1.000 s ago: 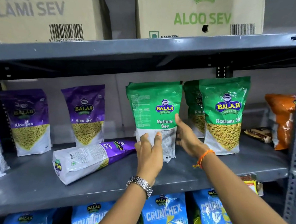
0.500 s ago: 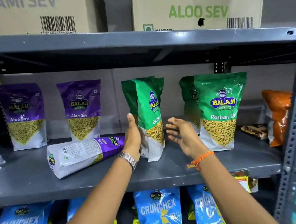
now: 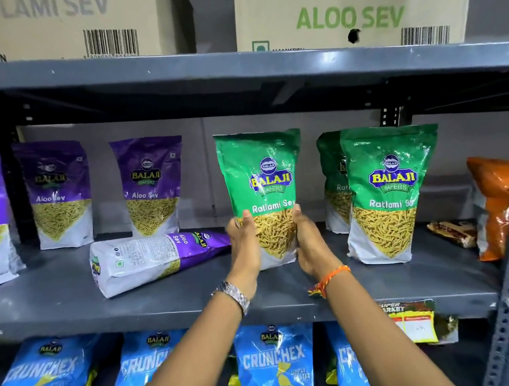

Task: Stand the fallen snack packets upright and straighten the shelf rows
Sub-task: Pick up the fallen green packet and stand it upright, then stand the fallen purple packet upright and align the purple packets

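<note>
Hands are pressing on the lower flanks of the green Ratlami Sev packet [image 3: 262, 198], left hand [image 3: 245, 247] and right hand [image 3: 311, 243] each curled partly closed against a side, as it is standing face-out on the shelf [image 3: 59, 300]. Just left of that packet the fallen Aloo Sev packet [image 3: 149, 260] is lying with its top almost touching the left hand. Letting go unevenly risks tipping the green packet leftward onto it, or back into the gap behind.

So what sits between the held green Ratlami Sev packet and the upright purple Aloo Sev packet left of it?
Only the fallen Aloo Sev packet, lying on its side, in the head view.
</note>
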Demonstrator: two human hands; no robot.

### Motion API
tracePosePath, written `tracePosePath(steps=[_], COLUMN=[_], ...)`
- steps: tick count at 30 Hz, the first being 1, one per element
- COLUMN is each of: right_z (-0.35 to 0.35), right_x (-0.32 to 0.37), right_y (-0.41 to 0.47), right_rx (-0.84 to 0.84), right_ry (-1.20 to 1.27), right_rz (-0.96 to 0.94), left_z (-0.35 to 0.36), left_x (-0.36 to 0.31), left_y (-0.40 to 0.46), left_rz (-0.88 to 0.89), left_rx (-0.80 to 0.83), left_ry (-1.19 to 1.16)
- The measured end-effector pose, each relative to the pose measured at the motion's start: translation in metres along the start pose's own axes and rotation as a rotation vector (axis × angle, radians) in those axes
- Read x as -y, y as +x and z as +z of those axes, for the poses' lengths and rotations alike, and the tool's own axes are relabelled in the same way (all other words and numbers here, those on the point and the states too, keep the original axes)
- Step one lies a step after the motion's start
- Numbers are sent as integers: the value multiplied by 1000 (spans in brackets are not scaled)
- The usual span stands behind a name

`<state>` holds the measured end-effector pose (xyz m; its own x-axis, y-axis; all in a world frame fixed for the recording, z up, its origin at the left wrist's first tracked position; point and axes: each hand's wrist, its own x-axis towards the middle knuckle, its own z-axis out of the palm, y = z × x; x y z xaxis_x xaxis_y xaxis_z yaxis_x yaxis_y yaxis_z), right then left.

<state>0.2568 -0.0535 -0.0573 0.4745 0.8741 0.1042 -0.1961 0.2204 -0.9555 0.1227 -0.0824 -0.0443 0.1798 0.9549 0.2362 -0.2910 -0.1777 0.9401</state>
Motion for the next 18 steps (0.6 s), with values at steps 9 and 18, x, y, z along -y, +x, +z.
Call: tracePosePath(steps=[9,18], right_z=[29,194], right_x=[1,-50], right_y=[-54,-98], right_rx=[-362,6], right_ry=[-308,154], right_rz=[-450,112], left_z=[-77,-256], left_x=[-47,-106], left_y=[37,97], left_rz=[30,-73], left_rx=[253,-111], left_ry=[428,1138])
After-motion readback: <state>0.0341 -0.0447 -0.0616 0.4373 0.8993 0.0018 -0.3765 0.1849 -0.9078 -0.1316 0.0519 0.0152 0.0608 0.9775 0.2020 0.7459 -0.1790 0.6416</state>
